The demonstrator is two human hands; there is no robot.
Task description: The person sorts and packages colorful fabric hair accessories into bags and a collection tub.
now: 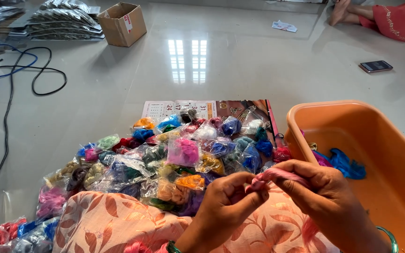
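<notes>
Both my hands meet above my lap, over orange leaf-patterned cloth (113, 222). My left hand (226, 206) pinches one end of a pink bundle of thread (277, 175). My right hand (324, 194) wraps its fingers around the rest of the same bundle, and loose pink strands hang below that wrist. A green bangle sits on each wrist. Just ahead of my hands lies a heap of small clear packets (165, 159) filled with thread in many colours.
An orange plastic tub (390, 154) at my right holds blue and pink thread. A calendar sheet (183, 108) lies under the packets. A cardboard box (123, 23), stacked silver packets (62, 21), black and blue cables (29, 70), a phone (375, 66) and another person's feet (345, 11) are farther off.
</notes>
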